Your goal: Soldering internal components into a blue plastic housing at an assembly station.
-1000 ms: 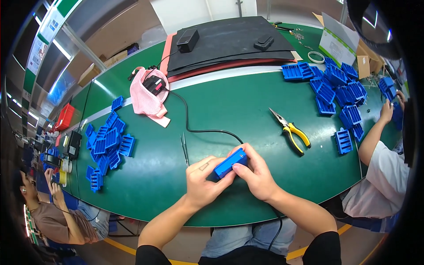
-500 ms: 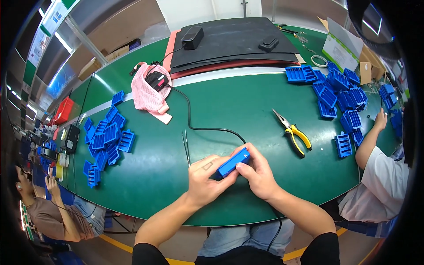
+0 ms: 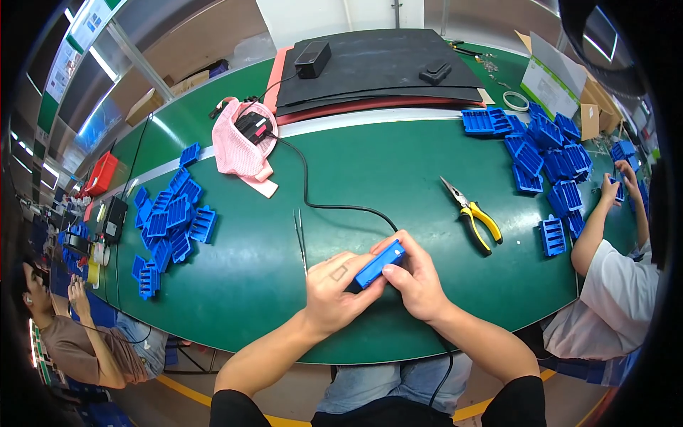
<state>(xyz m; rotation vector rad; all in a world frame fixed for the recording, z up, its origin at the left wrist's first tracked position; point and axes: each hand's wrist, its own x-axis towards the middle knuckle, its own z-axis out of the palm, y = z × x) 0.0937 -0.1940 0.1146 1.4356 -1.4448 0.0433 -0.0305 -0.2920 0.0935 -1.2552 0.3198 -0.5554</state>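
Observation:
Between both hands I hold a blue plastic case (image 3: 379, 265), tilted with its right end higher, above the near part of the green table. My left hand (image 3: 336, 290) grips its left end, fingers hidden behind it. My right hand (image 3: 420, 276) wraps its right end, thumb pressed on the near long side. The inside of the case faces away and cannot be seen. Just beyond my left hand lie steel tweezers (image 3: 301, 242). Long-nose pliers (image 3: 473, 219) with yellow and black handles rest, jaws apart, to the right of my hands.
Slotted blue cases lie in a left pile (image 3: 171, 217) and a right pile (image 3: 548, 153). A black cable (image 3: 334, 207) runs from a pink cloth (image 3: 238, 149) toward my hands. Black sheets (image 3: 377, 71) are stacked at the back. Co-workers sit at left and right, one handling a blue case.
My hands and the case stay nearly in place, with only a slight shift. At the right, the co-worker's second hand has come into sight, by a blue case.

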